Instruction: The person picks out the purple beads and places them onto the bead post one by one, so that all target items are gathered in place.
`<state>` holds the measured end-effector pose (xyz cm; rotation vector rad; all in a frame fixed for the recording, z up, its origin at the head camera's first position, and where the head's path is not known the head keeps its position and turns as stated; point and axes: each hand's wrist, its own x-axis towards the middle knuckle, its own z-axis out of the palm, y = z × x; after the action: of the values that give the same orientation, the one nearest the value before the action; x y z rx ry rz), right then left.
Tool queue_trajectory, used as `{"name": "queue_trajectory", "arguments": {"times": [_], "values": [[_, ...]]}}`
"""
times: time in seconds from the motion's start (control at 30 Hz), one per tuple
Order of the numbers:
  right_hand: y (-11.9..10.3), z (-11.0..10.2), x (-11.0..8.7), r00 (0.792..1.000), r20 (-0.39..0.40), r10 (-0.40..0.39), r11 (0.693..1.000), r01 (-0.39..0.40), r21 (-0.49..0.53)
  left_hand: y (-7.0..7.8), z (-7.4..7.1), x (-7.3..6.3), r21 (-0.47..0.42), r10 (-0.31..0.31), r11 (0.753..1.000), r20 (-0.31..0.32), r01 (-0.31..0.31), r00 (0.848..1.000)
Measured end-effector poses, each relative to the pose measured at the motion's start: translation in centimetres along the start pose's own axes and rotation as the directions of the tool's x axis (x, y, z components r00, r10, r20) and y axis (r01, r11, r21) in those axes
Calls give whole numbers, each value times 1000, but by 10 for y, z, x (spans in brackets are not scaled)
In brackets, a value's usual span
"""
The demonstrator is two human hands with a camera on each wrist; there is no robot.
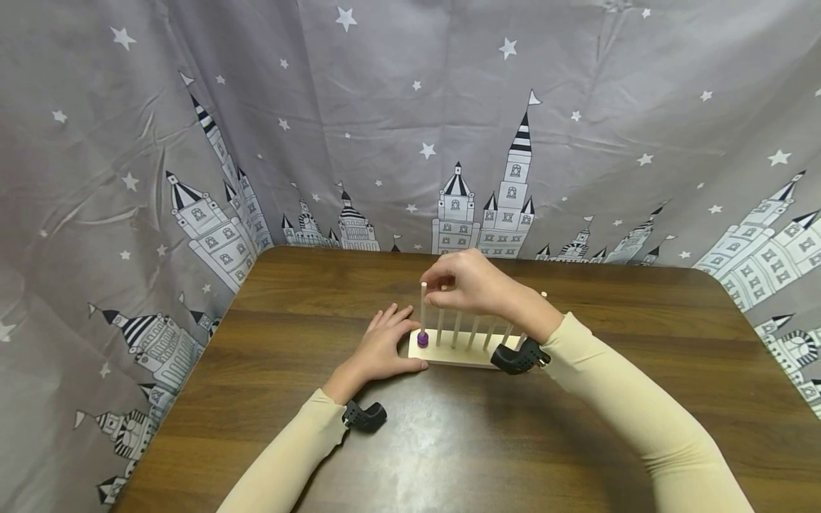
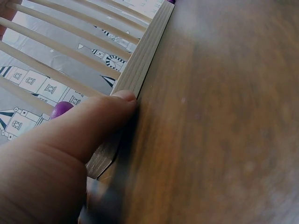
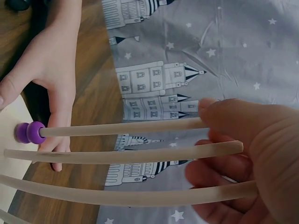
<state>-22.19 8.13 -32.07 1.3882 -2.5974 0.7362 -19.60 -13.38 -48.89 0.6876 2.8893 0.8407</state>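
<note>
A pale wooden base with a row of several upright pegs stands on the table. Purple beads sit low on its leftmost peg. My left hand rests at the base's left end, fingers spread on the tabletop and thumb against the front edge. Above the pegs, my right hand is beside the leftmost peg's top, fingers bent and a gap between thumb and forefinger. Nothing shows between them. In the right wrist view the thumb covers that peg's tip; contact is unclear.
The brown wooden table reaches back to a grey curtain printed with castles and stars. A black wrist camera hides part of the base's right end. Something purple shows at the base's far end.
</note>
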Motion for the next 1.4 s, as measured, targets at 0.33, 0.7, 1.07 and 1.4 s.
{"name": "queue_trajectory", "arguments": {"times": [0.33,0.7,1.07,1.4], "values": [[6,-11,-9,994,-111,-3,997,13,81,1,-1,0,8,-11,1000,13,10,1000],[39,-45,-63,951,-233,204,978,-190,81,2,-3,0,15,-6,1000,1,6,1000],[68,-64,-139,858,-314,406,910,-410,56,0,-1,-1,12,-6,1000,4,6,1000],[92,-35,-198,835,-290,468,874,-485,15,0,0,0,5,-7,1000,-1,7,1000]]}}
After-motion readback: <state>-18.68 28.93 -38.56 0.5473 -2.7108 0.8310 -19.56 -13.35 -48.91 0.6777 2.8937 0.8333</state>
